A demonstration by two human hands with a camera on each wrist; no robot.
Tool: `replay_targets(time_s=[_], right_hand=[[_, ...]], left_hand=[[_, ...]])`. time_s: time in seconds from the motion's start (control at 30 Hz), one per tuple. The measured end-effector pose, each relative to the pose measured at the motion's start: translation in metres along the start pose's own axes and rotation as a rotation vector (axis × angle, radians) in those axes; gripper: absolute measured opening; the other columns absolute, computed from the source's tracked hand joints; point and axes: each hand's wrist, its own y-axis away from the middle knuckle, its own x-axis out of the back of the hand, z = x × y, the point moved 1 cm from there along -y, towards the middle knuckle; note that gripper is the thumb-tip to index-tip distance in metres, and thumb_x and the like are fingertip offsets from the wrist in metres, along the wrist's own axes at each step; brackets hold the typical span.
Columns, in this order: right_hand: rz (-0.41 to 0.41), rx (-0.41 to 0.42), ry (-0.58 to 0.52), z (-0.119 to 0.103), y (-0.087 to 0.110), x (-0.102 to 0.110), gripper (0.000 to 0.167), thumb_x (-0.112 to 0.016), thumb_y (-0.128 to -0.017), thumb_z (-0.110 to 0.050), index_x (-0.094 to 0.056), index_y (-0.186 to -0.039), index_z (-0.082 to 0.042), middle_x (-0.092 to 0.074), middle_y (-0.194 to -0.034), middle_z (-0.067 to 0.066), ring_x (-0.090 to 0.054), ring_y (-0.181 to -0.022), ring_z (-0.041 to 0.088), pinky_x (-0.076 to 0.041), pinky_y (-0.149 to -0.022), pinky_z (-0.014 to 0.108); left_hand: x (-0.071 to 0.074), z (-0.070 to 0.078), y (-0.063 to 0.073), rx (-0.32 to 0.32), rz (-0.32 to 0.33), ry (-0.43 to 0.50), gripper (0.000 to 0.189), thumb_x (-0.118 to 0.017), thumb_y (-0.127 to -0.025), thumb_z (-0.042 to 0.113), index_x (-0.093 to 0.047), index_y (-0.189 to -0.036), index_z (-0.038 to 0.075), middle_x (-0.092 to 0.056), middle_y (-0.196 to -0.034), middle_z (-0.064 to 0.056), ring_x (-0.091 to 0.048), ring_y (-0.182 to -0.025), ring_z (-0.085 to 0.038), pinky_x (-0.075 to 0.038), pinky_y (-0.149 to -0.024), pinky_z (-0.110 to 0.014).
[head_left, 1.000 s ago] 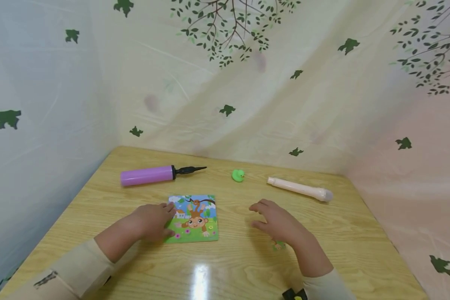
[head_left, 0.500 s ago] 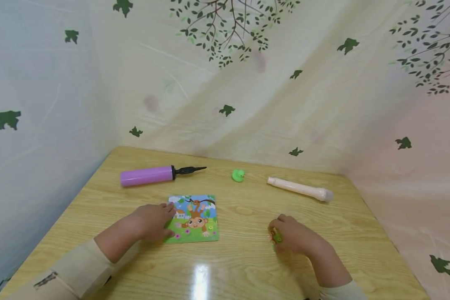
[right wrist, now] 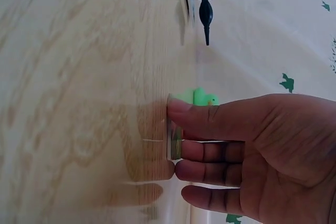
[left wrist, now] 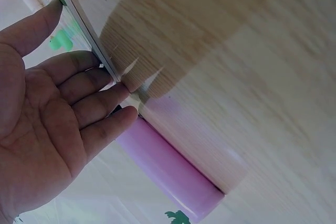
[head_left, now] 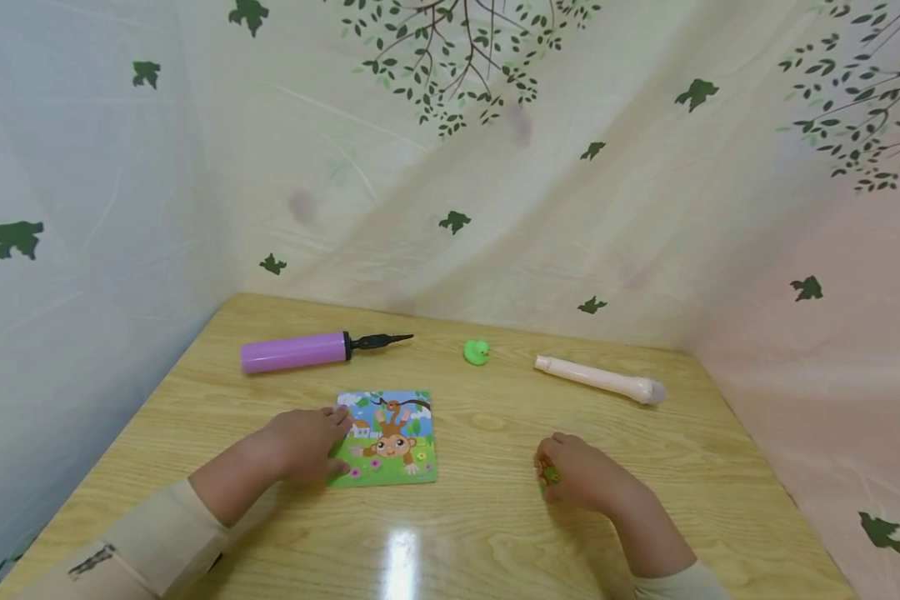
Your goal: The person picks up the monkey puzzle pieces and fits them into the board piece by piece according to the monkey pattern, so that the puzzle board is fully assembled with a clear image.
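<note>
A square monkey picture puzzle (head_left: 392,437) lies flat on the table, left of the middle. My left hand (head_left: 303,442) rests at its left edge, fingers extended, with fingertips on the upper part and thumb on the lower part. In the left wrist view, thumb and fingertips meet the thin board's edge. Off to the right, my right hand (head_left: 581,471) grips a small puzzle piece (head_left: 551,474) printed in green and brown, low over the table. In the right wrist view the thumb lies along the piece (right wrist: 176,148), which stands on edge; the fingers partly hide it.
Behind the puzzle, a purple balloon hand pump (head_left: 296,351) with a black nozzle lies at the back left. A small green toy duck (head_left: 476,352) stands at the back middle. A pale toy microphone (head_left: 600,378) lies at the back right. Printed cloth (head_left: 390,183) surrounds the wooden table (head_left: 465,533).
My right hand has moved from above the table, fingers spread, right and down to the loose puzzle piece and now grips it. My left hand has stayed at the puzzle's edge.
</note>
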Motion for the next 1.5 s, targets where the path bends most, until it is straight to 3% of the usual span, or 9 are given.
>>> replay_targets(time_s=[0.3, 0.5, 0.63, 0.97, 1.3, 1.5], right_hand=[[0.037, -0.020, -0.036, -0.002, -0.006, -0.001, 0.037, -0.082, -0.079, -0.028, -0.054, -0.100, -0.015, -0.058, -0.096, -0.002, -0.052, -0.082, 0.012, -0.046, -0.069, 0.030], [0.057, 0.051, -0.111, -0.009, -0.020, 0.001, 0.015, -0.069, -0.092, -0.018, -0.058, -0.102, -0.015, -0.063, -0.091, -0.005, -0.056, -0.077, 0.008, -0.049, -0.064, 0.026], [0.031, 0.104, -0.163, -0.018, -0.031, 0.005, 0.006, -0.061, -0.097, -0.014, -0.058, -0.102, -0.016, -0.063, -0.088, -0.009, -0.056, -0.074, 0.005, -0.049, -0.063, 0.024], [-0.060, 0.191, -0.328, -0.056, -0.073, 0.007, 0.005, -0.058, -0.100, -0.021, -0.059, -0.103, -0.018, -0.062, -0.086, -0.005, -0.057, -0.073, 0.011, -0.050, -0.063, 0.026], [-0.099, 0.248, -0.358, -0.089, -0.108, -0.003, 0.005, -0.058, -0.100, -0.023, -0.058, -0.102, -0.019, -0.062, -0.087, -0.005, -0.056, -0.074, 0.010, -0.050, -0.066, 0.025], [-0.067, 0.249, -0.268, -0.103, -0.124, -0.011, 0.006, -0.058, -0.100, -0.022, -0.059, -0.103, -0.017, -0.061, -0.086, -0.008, -0.054, -0.073, 0.008, -0.048, -0.066, 0.023]], left_hand=[[-0.002, -0.001, 0.000, -0.001, 0.006, -0.004, 0.072, -0.064, -0.092, 0.047, -0.046, -0.144, 0.001, -0.036, -0.155, -0.020, -0.035, -0.142, -0.041, -0.034, -0.114, -0.058], [-0.002, -0.001, -0.001, 0.002, 0.003, -0.008, 0.072, -0.063, -0.092, 0.048, -0.046, -0.145, 0.001, -0.036, -0.155, -0.020, -0.035, -0.142, -0.041, -0.034, -0.114, -0.058], [-0.002, -0.001, -0.001, -0.001, 0.002, -0.010, 0.073, -0.063, -0.092, 0.047, -0.045, -0.145, 0.000, -0.036, -0.155, -0.020, -0.035, -0.142, -0.041, -0.033, -0.114, -0.058], [0.001, 0.000, 0.001, 0.006, -0.007, -0.004, 0.073, -0.063, -0.093, 0.047, -0.044, -0.146, 0.000, -0.035, -0.156, -0.020, -0.034, -0.142, -0.041, -0.032, -0.115, -0.057], [0.002, 0.001, 0.002, 0.011, 0.003, -0.002, 0.072, -0.063, -0.093, 0.047, -0.044, -0.145, 0.000, -0.035, -0.155, -0.021, -0.035, -0.141, -0.042, -0.033, -0.114, -0.058], [0.001, 0.001, 0.002, 0.012, 0.000, -0.002, 0.072, -0.063, -0.093, 0.046, -0.045, -0.145, 0.000, -0.035, -0.155, -0.021, -0.035, -0.142, -0.042, -0.032, -0.115, -0.058]])
